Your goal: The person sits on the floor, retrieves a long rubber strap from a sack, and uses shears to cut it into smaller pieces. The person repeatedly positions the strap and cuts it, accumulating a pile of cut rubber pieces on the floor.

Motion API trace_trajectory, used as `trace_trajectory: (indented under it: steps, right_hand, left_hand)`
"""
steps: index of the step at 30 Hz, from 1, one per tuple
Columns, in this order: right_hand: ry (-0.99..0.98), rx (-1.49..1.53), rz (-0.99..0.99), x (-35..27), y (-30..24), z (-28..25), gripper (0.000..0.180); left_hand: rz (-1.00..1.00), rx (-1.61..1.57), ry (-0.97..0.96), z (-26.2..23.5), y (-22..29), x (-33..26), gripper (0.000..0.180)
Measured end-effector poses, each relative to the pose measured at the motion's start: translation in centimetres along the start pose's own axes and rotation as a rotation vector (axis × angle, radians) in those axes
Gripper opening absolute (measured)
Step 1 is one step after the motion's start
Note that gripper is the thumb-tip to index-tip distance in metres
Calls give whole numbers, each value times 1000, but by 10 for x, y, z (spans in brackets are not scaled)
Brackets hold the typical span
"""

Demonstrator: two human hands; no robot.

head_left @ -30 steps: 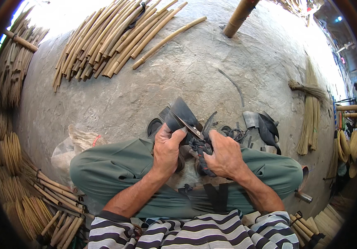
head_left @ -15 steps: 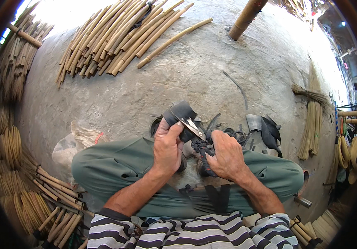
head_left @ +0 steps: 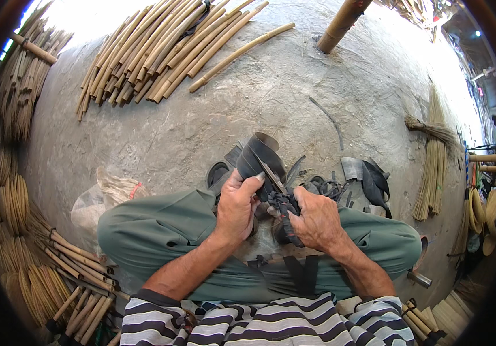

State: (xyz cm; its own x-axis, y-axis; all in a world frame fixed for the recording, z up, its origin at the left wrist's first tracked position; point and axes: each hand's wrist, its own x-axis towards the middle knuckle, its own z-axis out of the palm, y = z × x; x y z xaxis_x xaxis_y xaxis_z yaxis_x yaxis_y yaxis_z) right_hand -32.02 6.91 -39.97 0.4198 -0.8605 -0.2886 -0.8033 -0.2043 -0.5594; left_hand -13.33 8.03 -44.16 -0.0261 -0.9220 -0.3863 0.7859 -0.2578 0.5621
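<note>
My left hand (head_left: 236, 204) pinches a wide, curled band of black rubber (head_left: 258, 151) between thumb and fingers, above my crossed legs. In my right hand (head_left: 319, 221) is a pair of scissors (head_left: 274, 177), its handles thickly wrapped in black strips. The scissor blades lie against the rubber band close to my left thumb. From here I cannot tell how far they cut into it. Below both hands, dark footwear partly shows, mostly hidden.
Black rubber pieces (head_left: 377, 183) and scraps lie by my right knee. A pale plastic bag (head_left: 115, 191) sits by my left knee. Bamboo poles (head_left: 156, 55) are piled ahead, near an upright bamboo post (head_left: 340, 29). Broom bristles (head_left: 431, 173) lie right; coiled bundles (head_left: 14, 199) stand left.
The rubber band has turned more upright and shifted slightly right. The scissor blades now look narrower and steeper, seen nearly edge-on. Both hands keep their hold.
</note>
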Motion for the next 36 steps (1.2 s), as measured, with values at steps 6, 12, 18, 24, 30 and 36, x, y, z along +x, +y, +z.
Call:
trace_trajectory:
  steps: [6, 12, 18, 24, 30, 36]
  right_hand:
    - [57, -53, -72, 2, 3, 6, 40]
    - [184, -174, -136, 5, 3, 7, 47]
    - [99, -135, -35, 4, 1, 1, 42]
    - [-32, -58, -1, 0, 3, 0, 37]
    - [76, -78, -106, 3, 6, 6, 40]
    - [223, -162, -161, 6, 3, 7, 47]
  left_hand:
    - [81, -141, 42, -2, 10, 9, 29]
    - [136, 66, 28, -3, -6, 1, 30]
    - [97, 125, 4, -4, -4, 0, 30]
    - [-9, 73, 58, 0, 3, 4, 29]
    - [57, -133, 56, -1, 12, 10, 24]
    - [17, 61, 97, 4, -3, -4, 28]
